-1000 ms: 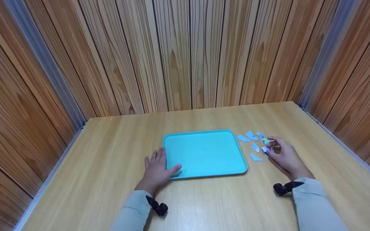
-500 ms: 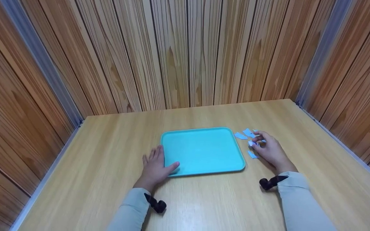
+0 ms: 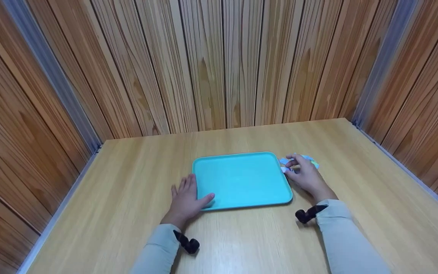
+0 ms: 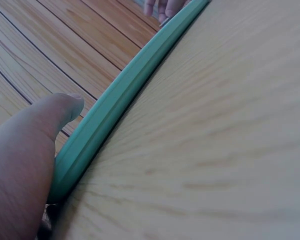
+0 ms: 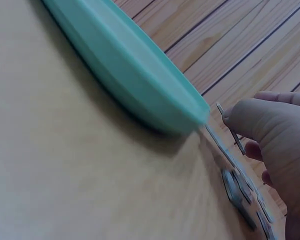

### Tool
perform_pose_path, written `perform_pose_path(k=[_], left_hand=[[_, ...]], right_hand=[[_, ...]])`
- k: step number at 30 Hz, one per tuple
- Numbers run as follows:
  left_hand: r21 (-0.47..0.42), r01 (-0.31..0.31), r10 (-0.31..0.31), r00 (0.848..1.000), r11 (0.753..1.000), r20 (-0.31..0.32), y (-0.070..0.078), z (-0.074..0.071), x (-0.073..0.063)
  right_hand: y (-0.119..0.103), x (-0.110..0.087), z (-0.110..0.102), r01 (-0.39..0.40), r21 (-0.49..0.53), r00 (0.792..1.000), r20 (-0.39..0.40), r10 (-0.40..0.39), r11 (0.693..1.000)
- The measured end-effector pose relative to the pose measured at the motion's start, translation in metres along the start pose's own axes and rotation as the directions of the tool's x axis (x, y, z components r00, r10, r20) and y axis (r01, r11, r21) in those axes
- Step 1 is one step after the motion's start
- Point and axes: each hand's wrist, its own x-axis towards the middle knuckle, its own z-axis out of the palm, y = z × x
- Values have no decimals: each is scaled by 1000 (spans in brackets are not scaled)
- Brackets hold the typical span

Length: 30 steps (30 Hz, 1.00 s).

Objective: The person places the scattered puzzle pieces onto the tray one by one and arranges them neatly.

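Note:
A turquoise tray (image 3: 242,180) lies flat on the table. My left hand (image 3: 184,203) rests at its left side with fingers extended, the thumb reaching over the near-left corner. In the left wrist view, the left thumb (image 4: 65,107) lies along the tray's rim (image 4: 110,115). Just beyond the tray's right edge, my right hand (image 3: 308,179) pinches a small flat puzzle piece (image 3: 284,169). The right wrist view shows this thin puzzle piece (image 5: 232,130) edge-on, tilted between thumb and fingers, close to the tray corner (image 5: 190,117).
Several loose blue puzzle pieces (image 3: 310,159) lie on the table, partly hidden behind the right hand; some blue-green printing shows. In the right wrist view, the loose pieces (image 5: 235,195) lie below the hand. A wood-panelled wall (image 3: 219,68) stands behind the table.
My right hand has moved left with the pinched puzzle piece, from over the loose pieces to the tray's right edge. The left hand has stayed on the tray.

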Motion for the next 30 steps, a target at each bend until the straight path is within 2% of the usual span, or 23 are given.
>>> perform_pose_path(k=[8,13,18,30], left_hand=[[4,-2,2,1000,1000,-1,1,-1,0],[-4,-7,7,1000,1000,-4,-1,-1,1],[-4,-3,3,1000,1000,-7,-1,-2,1],[-5,-8,8,1000,1000,-2,1,-2,-2]], right_hand=[[-21,12,12,-23,-36,999,30,24,999],[-34,21,23,9,-59,999,33,-7,998],[-47,28,35,6,-67,999,37,-4,998],[-65,34,66,51,-108,998,50,-46,993]])
